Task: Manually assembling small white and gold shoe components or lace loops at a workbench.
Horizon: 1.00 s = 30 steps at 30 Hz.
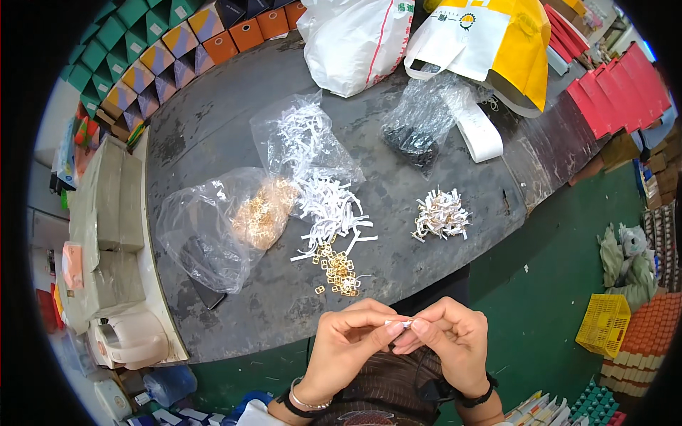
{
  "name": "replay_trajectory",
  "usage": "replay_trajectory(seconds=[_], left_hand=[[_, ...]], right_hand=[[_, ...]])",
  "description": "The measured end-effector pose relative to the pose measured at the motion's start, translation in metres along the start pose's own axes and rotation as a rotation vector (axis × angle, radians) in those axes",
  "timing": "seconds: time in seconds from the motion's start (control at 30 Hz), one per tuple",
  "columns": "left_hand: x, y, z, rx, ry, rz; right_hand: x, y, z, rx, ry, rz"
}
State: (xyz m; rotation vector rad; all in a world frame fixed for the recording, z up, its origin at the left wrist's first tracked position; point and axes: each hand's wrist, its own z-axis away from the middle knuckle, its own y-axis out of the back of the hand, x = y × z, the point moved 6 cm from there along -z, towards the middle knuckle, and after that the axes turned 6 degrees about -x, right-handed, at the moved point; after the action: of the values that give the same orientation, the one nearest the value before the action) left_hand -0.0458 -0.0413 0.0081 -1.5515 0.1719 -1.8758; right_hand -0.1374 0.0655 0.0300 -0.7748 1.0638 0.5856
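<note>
Fingertips meet in front of my body, just off the table's near edge. My left hand (349, 339) and my right hand (455, 339) both pinch a small white strip (407, 324); whether a buckle is on it is hidden by the fingers. Beyond my hands lies a loose heap of small gold-coloured metal buckles (339, 275). A pile of white ribbon strips (328, 209) spills from a clear plastic bag (334, 145) behind them. Farther right sits a separate pile of short white pieces with gold-coloured bits (442, 216). More buckles fill another clear bag (264, 216) at the left.
A dark phone (207, 293) lies partly under the clear bag at the table's (398, 263) left front. At the back stand a white plastic bag (355, 50) and a yellow-and-white bag (522, 53), with a dark-filled plastic bag (415, 138) before them. A yellow crate (604, 324) is on the floor.
</note>
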Motion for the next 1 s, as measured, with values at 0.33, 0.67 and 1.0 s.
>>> replay_trajectory(seconds=[0.33, 0.67, 1.0], left_hand=[[0.014, -0.006, 0.006, 0.064, -0.318, -0.126], [0.003, -0.011, 0.001, 0.066, -0.252, 0.045], [0.019, -0.012, 0.011, 0.366, -0.639, -0.605]], right_hand=[[-0.004, 0.0, -0.001, 0.013, 0.053, 0.016], [-0.006, -0.003, 0.0, -0.026, 0.038, -0.036], [-0.01, -0.01, 0.001, 0.013, 0.088, -0.083]])
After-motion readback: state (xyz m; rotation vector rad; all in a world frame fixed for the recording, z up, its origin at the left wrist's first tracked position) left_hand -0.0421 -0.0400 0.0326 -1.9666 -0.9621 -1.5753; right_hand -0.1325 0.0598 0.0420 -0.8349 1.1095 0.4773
